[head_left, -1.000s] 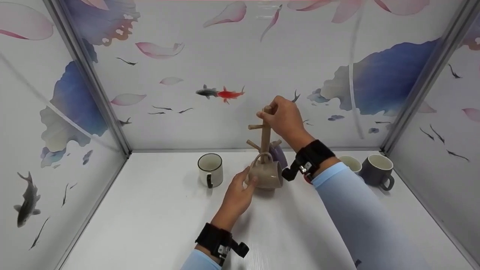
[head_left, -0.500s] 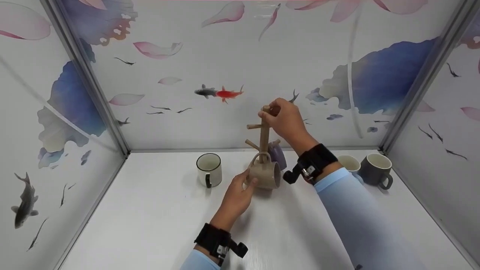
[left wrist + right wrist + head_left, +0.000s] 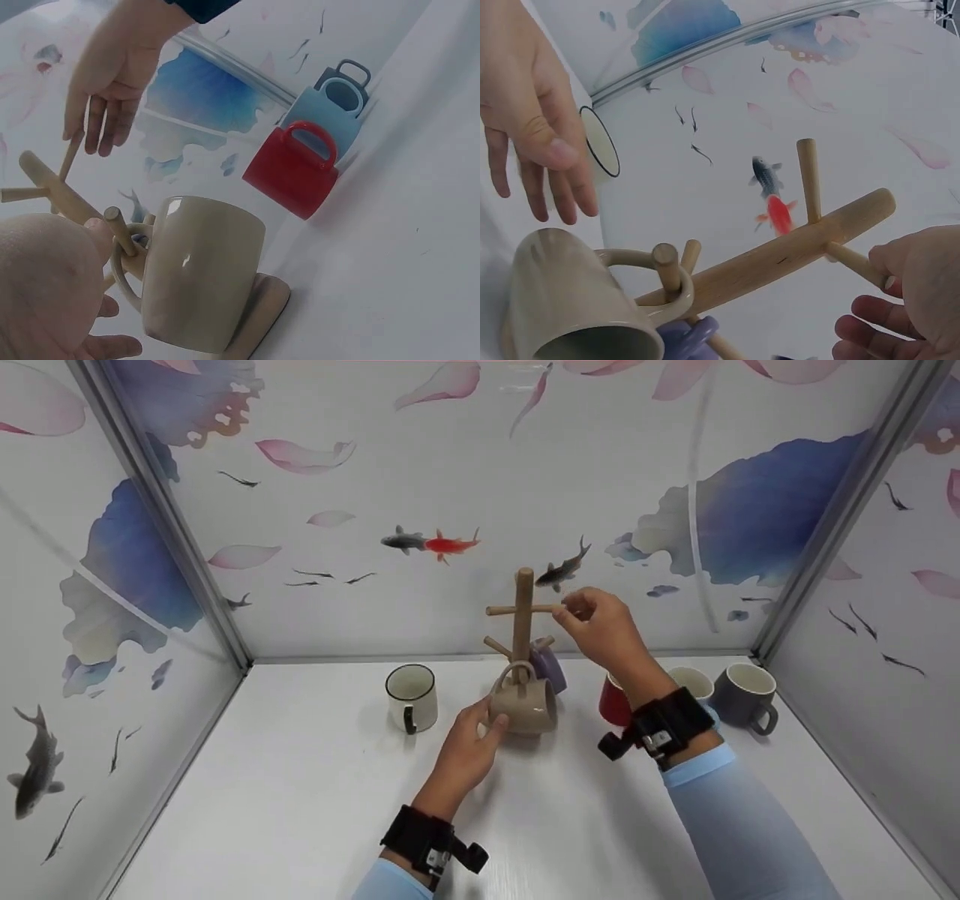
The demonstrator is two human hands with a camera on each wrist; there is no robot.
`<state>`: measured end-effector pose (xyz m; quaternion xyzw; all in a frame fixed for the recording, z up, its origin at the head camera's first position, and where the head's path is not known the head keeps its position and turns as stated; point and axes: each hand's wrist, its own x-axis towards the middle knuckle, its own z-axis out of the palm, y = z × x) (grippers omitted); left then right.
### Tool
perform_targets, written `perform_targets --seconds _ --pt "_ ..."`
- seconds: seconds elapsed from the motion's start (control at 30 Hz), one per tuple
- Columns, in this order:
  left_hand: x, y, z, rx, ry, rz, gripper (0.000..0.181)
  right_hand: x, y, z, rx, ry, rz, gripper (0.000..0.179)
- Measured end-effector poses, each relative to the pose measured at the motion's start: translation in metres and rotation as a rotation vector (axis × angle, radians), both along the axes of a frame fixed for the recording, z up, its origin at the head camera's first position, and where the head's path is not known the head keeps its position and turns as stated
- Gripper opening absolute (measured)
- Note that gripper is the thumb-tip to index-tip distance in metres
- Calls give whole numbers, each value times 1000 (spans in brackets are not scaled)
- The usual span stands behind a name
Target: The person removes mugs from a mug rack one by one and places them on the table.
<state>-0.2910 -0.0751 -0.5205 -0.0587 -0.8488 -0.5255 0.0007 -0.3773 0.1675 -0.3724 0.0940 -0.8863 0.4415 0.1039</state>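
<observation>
A wooden mug tree (image 3: 523, 622) stands toward the back of the table. A beige mug (image 3: 529, 709) hangs on its side from a lower peg, the handle looped over the wood. Behind it hangs a purple mug (image 3: 551, 669), partly covered by the post. My left hand (image 3: 469, 746) is at the beige mug's bottom end, its fingers extended in the right wrist view. Between thumb and index finger, my right hand (image 3: 606, 634) pinches the tip of the upper right peg (image 3: 855, 262); the other fingers hang loosely below.
To the left stands a white mug (image 3: 412, 701) with a black rim. On the right are a red mug (image 3: 292, 176), a light blue mug (image 3: 319, 112) and a dark grey mug (image 3: 745, 697), in a row. Printed wall panels (image 3: 360, 607) enclose the table's back and sides.
My right hand has left the top of the post and moved down and right to the upper right peg. The left hand stays beside the beige mug.
</observation>
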Motion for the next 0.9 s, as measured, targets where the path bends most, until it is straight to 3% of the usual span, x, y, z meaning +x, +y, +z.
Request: perform_targets --seconds 0.23,0.43,0.67,0.9 --pt "0 -1 1 -15 -16 -9 71 15 8 -37 6 -86 -18 37" --pt "-1 -2 1 -23 -12 -6 70 24 4 -67 -12 -134 27 45" --pt "-3 -1 -3 -21 -7 1 70 34 -2 -102 -52 -174 50 66" --pt "-2 0 -6 -13 -38 13 72 40 -9 -122 -20 -262 27 88"
